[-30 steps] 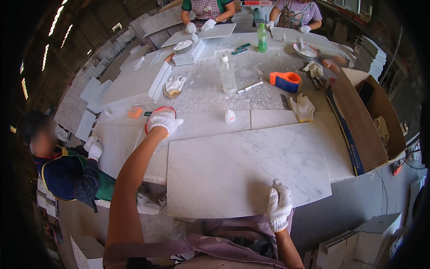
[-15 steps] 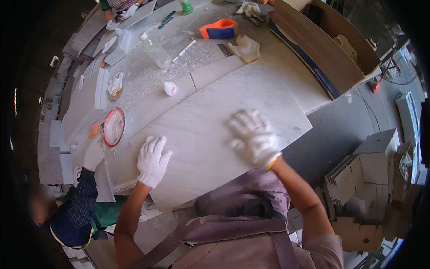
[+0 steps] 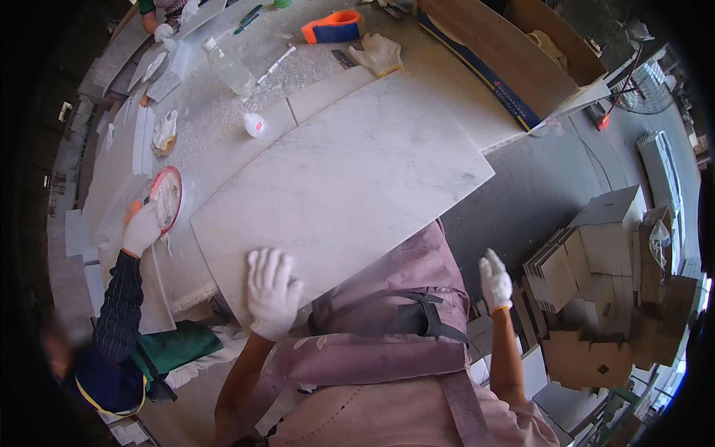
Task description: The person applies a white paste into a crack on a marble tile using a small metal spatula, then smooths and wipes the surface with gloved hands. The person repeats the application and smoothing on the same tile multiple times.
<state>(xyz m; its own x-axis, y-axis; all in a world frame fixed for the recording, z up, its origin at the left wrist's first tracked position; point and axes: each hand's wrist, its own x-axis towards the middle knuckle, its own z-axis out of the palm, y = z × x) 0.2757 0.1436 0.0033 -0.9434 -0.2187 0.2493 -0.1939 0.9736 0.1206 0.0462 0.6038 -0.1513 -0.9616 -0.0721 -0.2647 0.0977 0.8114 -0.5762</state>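
Note:
A large white marble-look slab (image 3: 350, 171) with faint grey veins lies flat across the table edge before me. My left hand (image 3: 273, 294), in a white knit glove, rests on the slab's near left part, fingers spread. Off the slab to the right, my gloved right hand (image 3: 494, 281) hangs in the air with its fingers stretched out and nothing in it. Below it are the floor and cardboard boxes.
At left, a co-worker's gloved hand (image 3: 141, 229) is at a red-rimmed bowl (image 3: 167, 195) of white paste. Beyond the slab are a small white bottle (image 3: 255, 125), a clear bottle (image 3: 229, 68), an orange-blue tape dispenser (image 3: 332, 28), a loose glove (image 3: 377, 56) and an open carton (image 3: 514, 59).
My right hand has left the slab and moved out to the right. My left hand has shifted toward the near edge. The co-worker's hand has moved onto the bowl. The view has shifted.

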